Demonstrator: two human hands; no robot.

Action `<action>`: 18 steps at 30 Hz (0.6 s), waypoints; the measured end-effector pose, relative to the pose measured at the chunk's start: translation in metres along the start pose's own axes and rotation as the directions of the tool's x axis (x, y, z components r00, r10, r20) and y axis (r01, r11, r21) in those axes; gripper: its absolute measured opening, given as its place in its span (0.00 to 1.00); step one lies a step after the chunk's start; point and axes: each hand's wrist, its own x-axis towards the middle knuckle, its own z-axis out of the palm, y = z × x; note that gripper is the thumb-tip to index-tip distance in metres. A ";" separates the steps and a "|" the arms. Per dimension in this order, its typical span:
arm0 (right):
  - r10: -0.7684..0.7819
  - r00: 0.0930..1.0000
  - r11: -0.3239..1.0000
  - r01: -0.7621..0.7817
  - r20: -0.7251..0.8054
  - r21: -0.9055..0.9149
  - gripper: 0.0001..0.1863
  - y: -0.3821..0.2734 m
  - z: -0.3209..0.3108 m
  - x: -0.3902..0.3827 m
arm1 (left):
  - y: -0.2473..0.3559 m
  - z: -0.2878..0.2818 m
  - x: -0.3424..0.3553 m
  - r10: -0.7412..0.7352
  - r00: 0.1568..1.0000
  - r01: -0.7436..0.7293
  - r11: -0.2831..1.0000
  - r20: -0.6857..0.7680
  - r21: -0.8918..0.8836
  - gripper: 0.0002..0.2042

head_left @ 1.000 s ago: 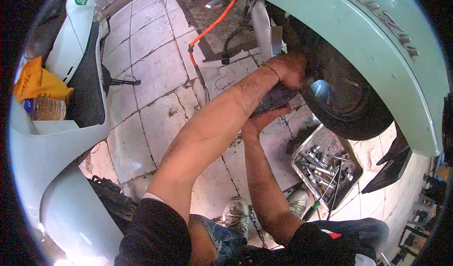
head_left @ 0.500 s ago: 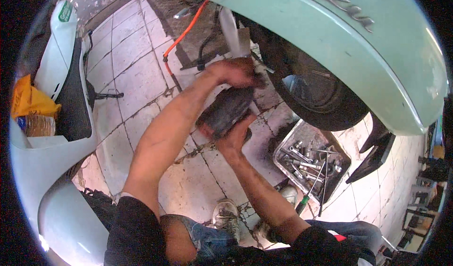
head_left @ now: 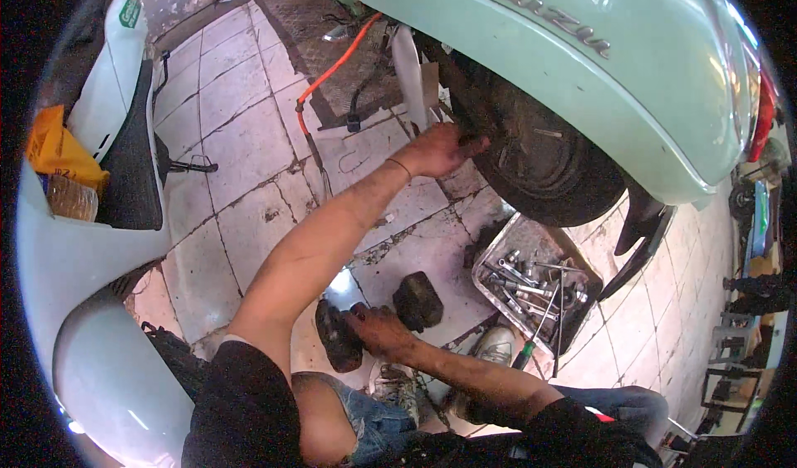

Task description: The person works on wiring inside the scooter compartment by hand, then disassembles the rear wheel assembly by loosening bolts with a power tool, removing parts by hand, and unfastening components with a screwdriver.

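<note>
My left hand reaches out to the scooter's rear wheel, its visible fingers stretched toward the dark parts beside the tyre. Their tips are partly lost in shadow. Low on the floor in front of me, my right hand has its fingers closed on the edge of a dark, grimy oblong part. A second dark, blocky part lies on the tiles just right of that hand. Above the wheel is the pale green body of the scooter.
A metal tray of sockets and spanners stands below the wheel, with a green-handled screwdriver leaning over its edge. An orange cable runs across the floor. To my left stands a white scooter with a yellow bag.
Both hands were together around a dark boxy part near the wheel. The right hand has come down toward me to the floor; the left has shifted right, to the wheel. Two dark parts now show below.
</note>
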 end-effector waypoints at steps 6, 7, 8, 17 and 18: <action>0.201 0.796 0.976 -0.116 -0.571 0.181 0.28 0.063 -0.091 -0.030 | 0.007 0.004 -0.001 0.131 0.985 -0.118 0.986 -0.108 0.121 0.22; 0.498 0.587 0.866 -0.368 -0.638 0.337 0.29 0.074 -0.112 -0.039 | 0.005 0.004 -0.003 0.178 0.978 -0.157 0.972 -0.110 0.177 0.20; 0.112 0.157 0.810 -0.586 -0.981 -0.001 0.31 0.155 -0.092 -0.058 | 0.010 0.012 0.012 0.210 0.971 -0.190 0.968 -0.112 0.163 0.20; 0.053 -0.332 0.908 -0.376 -0.942 0.184 0.38 0.228 -0.232 -0.129 | 0.011 0.027 0.024 0.206 0.978 -0.202 0.934 0.016 0.296 0.17; 0.094 -0.137 0.996 0.010 -0.986 0.093 0.32 0.204 -0.243 -0.115 | -0.005 0.029 0.013 0.180 0.984 -0.168 0.947 -0.017 0.275 0.16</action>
